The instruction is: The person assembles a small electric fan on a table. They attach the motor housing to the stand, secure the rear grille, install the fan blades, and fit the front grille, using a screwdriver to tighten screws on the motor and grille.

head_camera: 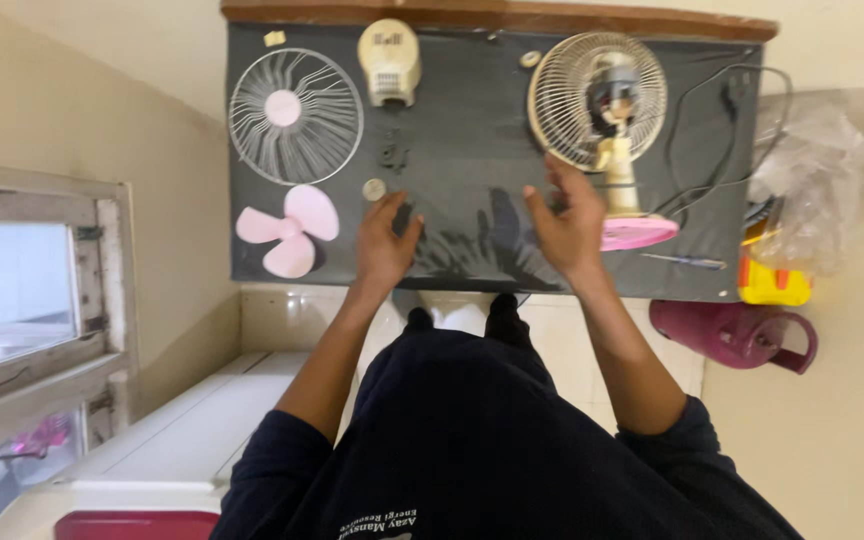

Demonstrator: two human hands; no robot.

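While both bare hands hover over the dark grey mat (472, 120) covering the table, neither holds anything. Left hand (384, 245) rests palm down on the mat, fingers loosely together, empty. Right hand (567, 225) is spread wide, fingers open, just short of the small cream table fan with a pink round base (612, 150); fingertips are near the fan's stem, and I cannot tell if they touch it.

Fan state, as judged from the layout: partly taken apart. Rear wire cage and bare motor are on the stand, up and to the right of the right hand. Removed parts lie apart on the mat:
- white round wire front guard with pink centre (295, 116), up-left of the left hand
- pink three-blade plastic propeller (287, 228), just left of the left hand
- cream plastic motor cover (390, 62), straight above the left hand
- small round silver cap (374, 189), just beside the left fingertips
- small dark bits (393, 155) above that, too small to identify

Black power cord (712, 130) loops right of the fan. Thin blue-handled screwdriver (687, 261) lies right of the right hand, not picked up.

Off the mat: magenta plastic jug (737, 335), clear plastic bag (832, 180), yellow object (772, 285).
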